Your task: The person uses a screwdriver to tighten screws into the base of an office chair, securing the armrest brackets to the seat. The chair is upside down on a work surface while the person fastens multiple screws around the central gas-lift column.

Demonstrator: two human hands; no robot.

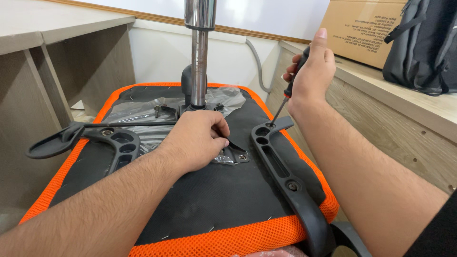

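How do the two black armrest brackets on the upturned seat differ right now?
The right bracket has the screwdriver tip set in its top hole, held by the right hand; the left bracket has no tool on it. The right bracket runs down past the orange seat edge; the left bracket curves out over the left edge. The left hand rests between them on the centre plate. Both are black plastic with screws in them.

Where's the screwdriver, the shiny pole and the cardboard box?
screwdriver point(291, 86): head view, on its handle below the fist.
pole point(199, 66): head view, on its middle stretch.
box point(362, 31): head view, on its front face.
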